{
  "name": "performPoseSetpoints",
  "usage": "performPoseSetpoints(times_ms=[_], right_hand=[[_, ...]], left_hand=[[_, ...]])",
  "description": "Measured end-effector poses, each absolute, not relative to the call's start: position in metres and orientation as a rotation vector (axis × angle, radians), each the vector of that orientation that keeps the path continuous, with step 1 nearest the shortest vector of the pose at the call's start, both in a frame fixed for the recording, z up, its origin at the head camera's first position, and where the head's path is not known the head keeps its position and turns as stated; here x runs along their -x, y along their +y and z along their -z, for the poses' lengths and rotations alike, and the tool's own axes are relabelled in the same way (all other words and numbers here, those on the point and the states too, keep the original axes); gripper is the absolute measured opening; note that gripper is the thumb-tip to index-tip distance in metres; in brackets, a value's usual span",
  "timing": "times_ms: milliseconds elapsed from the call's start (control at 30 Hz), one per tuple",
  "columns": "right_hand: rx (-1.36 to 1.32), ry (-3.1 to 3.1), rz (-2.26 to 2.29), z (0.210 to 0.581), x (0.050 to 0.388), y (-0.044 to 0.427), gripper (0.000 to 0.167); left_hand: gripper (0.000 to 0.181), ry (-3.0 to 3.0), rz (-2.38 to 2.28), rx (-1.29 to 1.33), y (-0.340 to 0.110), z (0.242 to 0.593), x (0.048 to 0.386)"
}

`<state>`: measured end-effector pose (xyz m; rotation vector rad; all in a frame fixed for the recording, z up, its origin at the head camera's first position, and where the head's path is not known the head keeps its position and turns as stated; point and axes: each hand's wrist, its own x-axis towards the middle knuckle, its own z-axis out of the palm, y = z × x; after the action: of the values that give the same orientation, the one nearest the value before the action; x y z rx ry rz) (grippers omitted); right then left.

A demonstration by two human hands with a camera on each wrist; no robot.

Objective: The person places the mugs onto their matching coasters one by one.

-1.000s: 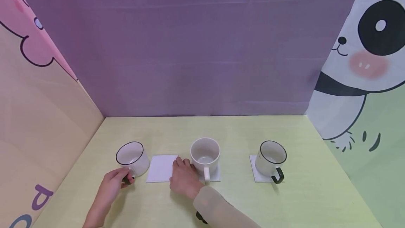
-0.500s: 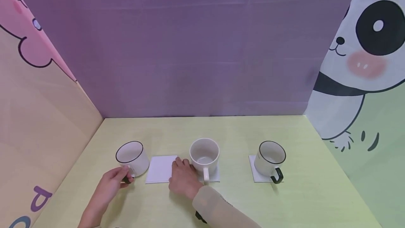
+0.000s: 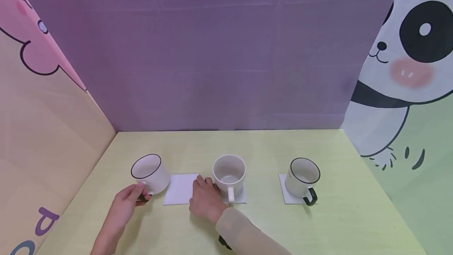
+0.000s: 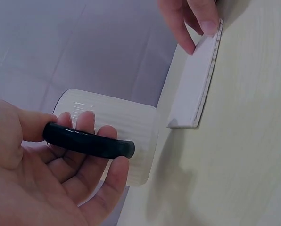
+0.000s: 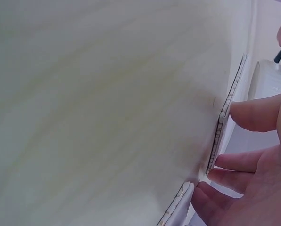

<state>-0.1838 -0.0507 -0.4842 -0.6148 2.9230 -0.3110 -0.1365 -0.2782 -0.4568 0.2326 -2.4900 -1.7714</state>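
A white mug (image 3: 158,176) with a thin dark rim tilts above the table, apart from its shadow. My left hand (image 3: 122,206) grips its black handle (image 4: 88,142), fingers curled under and thumb at one end. Just right of this mug lies a square white coaster (image 3: 180,189) with nothing on it. My right hand (image 3: 207,200) holds the coaster at its right side; the thumb touches the near edge in the right wrist view, and the fingertips are farther back. A second white mug (image 3: 229,172), with a white handle, stands beside the right hand.
The second mug stands on another coaster (image 3: 241,196), partly hidden. On the right, a third mug (image 3: 302,180) with dark rim and black handle stands on its own coaster (image 3: 287,194). A purple wall (image 3: 226,70) closes the table's (image 3: 339,223) back; patterned panels flank it.
My left hand has raised the mug slightly and shifted it a little to the right, nearer the coaster. The right hand and the other mugs have stayed in place.
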Motion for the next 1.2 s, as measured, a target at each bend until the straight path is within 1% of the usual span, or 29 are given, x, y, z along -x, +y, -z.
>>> performPoseSetpoints(times_ms=[433, 767, 1200], right_hand=[[0.595, 2.923, 0.318, 0.483, 0.185, -0.052, 0.054], [0.591, 2.937, 0.305, 0.483, 0.183, -0.052, 0.054], [0.579, 2.948, 0.318, 0.485, 0.184, -0.052, 0.058]], left_hand=[[0.035, -2.527, 1.788, -0.236, -0.253, 0.450, 0.137], [0.036, -2.576, 1.767, -0.248, -0.234, 0.455, 0.139], [0.033, -2.641, 1.731, -0.200, -0.218, 0.462, 0.137]])
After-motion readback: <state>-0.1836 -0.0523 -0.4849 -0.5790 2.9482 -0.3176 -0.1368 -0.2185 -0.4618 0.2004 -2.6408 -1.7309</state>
